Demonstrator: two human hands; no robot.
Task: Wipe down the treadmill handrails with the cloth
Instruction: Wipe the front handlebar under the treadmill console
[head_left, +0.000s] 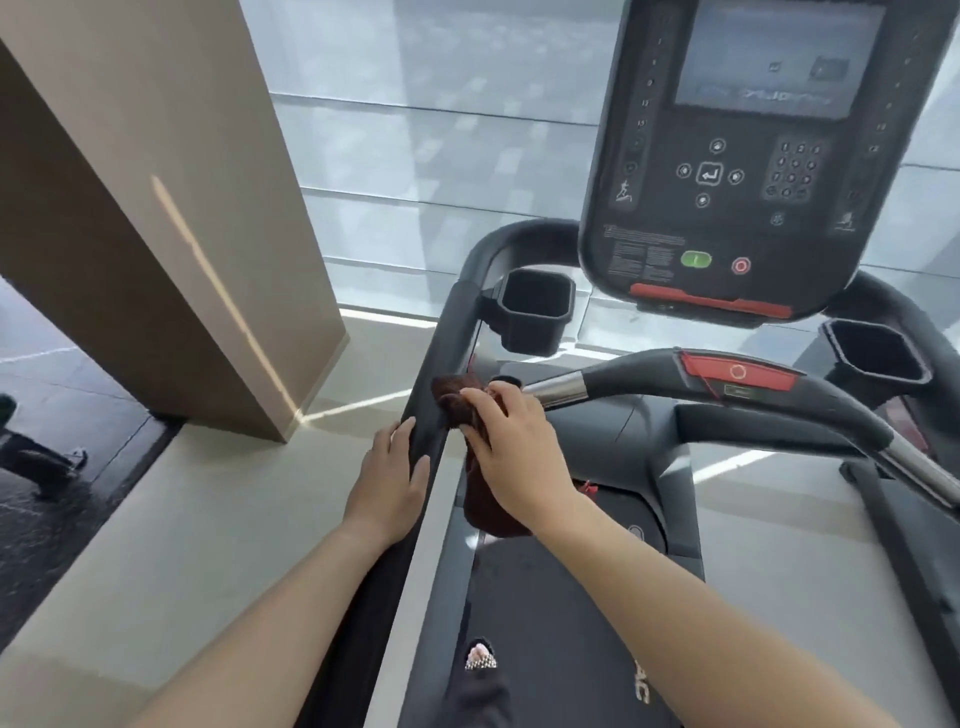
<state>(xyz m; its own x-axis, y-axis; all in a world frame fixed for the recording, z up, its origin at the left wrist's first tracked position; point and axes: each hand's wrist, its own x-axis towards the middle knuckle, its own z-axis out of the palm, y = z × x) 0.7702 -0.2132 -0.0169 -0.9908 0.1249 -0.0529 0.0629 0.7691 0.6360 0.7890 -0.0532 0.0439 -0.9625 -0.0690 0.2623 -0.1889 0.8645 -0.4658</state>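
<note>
The black left handrail (451, 332) of the treadmill runs from the console down toward me. My right hand (511, 441) presses a dark brown cloth (457, 402) against the rail's inner side, and the cloth's loose end (488, 512) hangs below my wrist. Just below it, my left hand (387, 486) grips the same rail, fingers wrapped over the top. The centre handlebar (779, 402), black with chrome sections and a red stop button, crosses to the right. The right handrail (904, 312) shows only partly at the right edge.
The console (748, 156) with screen and buttons stands ahead, with cup holders (535, 312) on both sides. A beige pillar (156, 208) rises at the left. Glass wall panels are beyond. The belt (545, 623) and my foot (480, 657) are below.
</note>
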